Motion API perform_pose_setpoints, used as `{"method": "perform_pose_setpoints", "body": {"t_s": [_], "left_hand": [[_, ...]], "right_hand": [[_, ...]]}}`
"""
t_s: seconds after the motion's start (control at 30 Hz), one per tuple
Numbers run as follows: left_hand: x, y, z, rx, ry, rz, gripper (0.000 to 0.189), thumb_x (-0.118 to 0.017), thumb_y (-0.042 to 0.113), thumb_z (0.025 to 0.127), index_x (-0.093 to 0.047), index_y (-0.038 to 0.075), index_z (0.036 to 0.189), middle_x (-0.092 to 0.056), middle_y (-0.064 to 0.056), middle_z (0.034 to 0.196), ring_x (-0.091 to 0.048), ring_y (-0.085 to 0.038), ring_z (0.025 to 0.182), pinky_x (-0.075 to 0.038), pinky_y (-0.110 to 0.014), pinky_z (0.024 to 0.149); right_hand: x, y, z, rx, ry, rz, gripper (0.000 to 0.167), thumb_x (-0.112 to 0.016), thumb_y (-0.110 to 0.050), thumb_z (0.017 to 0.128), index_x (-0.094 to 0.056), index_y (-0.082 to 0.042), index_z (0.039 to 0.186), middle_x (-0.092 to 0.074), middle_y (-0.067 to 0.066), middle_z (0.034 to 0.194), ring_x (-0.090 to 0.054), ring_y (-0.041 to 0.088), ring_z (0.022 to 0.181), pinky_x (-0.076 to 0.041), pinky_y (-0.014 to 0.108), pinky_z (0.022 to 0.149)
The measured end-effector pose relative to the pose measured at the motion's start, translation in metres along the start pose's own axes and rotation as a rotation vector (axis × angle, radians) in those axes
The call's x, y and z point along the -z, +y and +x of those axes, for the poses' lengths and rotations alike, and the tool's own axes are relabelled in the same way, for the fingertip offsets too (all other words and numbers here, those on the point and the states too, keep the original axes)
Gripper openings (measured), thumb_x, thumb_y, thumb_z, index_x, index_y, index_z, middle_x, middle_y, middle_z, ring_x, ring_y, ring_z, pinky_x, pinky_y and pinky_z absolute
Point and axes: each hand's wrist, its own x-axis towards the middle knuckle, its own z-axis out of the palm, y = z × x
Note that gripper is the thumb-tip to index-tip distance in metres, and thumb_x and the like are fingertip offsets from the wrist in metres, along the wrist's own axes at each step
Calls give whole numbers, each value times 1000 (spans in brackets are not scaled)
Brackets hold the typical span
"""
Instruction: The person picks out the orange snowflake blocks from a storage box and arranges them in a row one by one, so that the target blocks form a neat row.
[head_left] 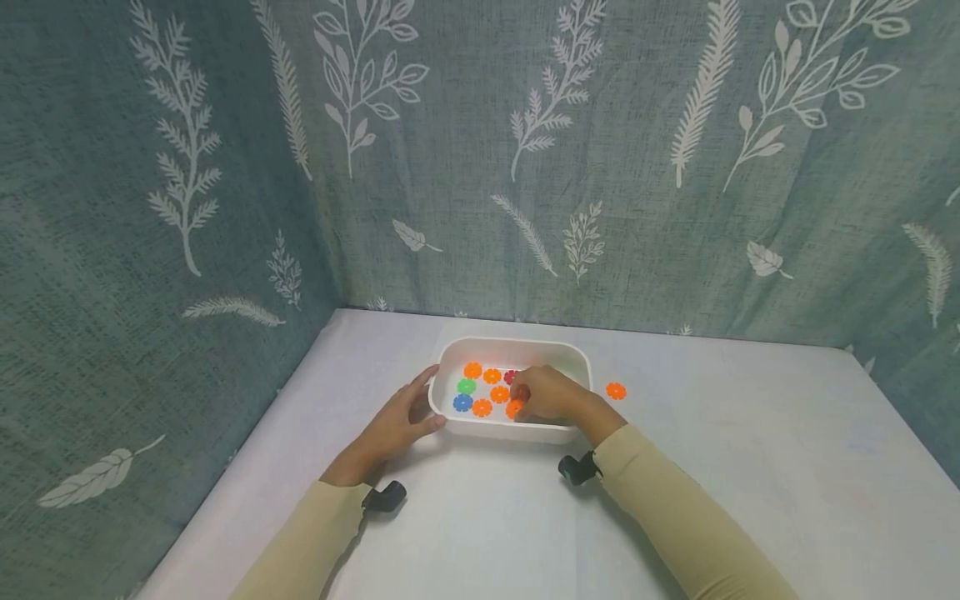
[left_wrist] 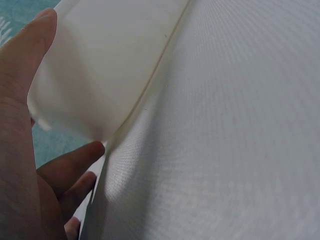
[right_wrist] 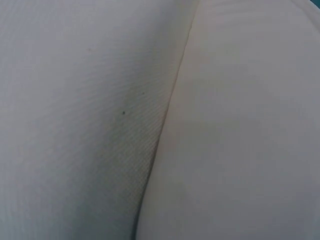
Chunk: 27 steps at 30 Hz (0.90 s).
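Observation:
A white plastic tub (head_left: 480, 429) stands on the table, holding several flower-shaped discs. My left hand (head_left: 397, 425) grips its left end, the thumb at the near corner and the fingers spread along the side. In the left wrist view the thumb (left_wrist: 42, 30) lies against the tub's rim and the fingertips (left_wrist: 95, 149) are by its lower corner. My right hand (head_left: 547, 393) reaches inside the tub and pinches an orange flower disc (head_left: 514, 409), partly hidden by the fingers. Just left of it are another orange disc (head_left: 499, 395) and a red disc (head_left: 512, 377).
A green disc (head_left: 467, 386) and a blue disc (head_left: 462, 403) lie at the tub's left end. One loose orange disc (head_left: 616, 391) rests on the white tablecloth (head_left: 720, 433), right of the tub. A leaf-patterned curtain (head_left: 465, 167) hangs behind the table.

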Motion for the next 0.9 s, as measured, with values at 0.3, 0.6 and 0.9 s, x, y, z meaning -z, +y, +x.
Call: {"method": "perform_pose_setpoints", "body": {"t_s": [0.3,0.6,0.9], "left_hand": [[-1,-3,0,0,9,4,97,-73,61,76,-21,38,154,-38,-8,153,-37,-31,138,-25,-65,106],[0,1,0,-9,11,8,95,-73,60,78,-22,37,154,-39,-10,152,-37,-33,138,-24,-66,106],[0,2,-1,-6,8,5,96,-73,59,78,-22,34,155,-35,-10,154,-35,-33,139,-24,-65,107]], "right_hand": [[-3,1,0,-28,12,-25,26,-84,-22,78,-65,-21,95,-61,-6,88,-56,17,84,-51,33,83],[4,2,3,-11,11,40,22,-83,-19,79,-67,-19,95,-63,-4,92,-57,19,83,-52,32,81],[10,1,1,-1,23,135,29,-85,-22,76,-66,-16,98,-64,-2,87,-58,21,78,-52,28,71]]}}
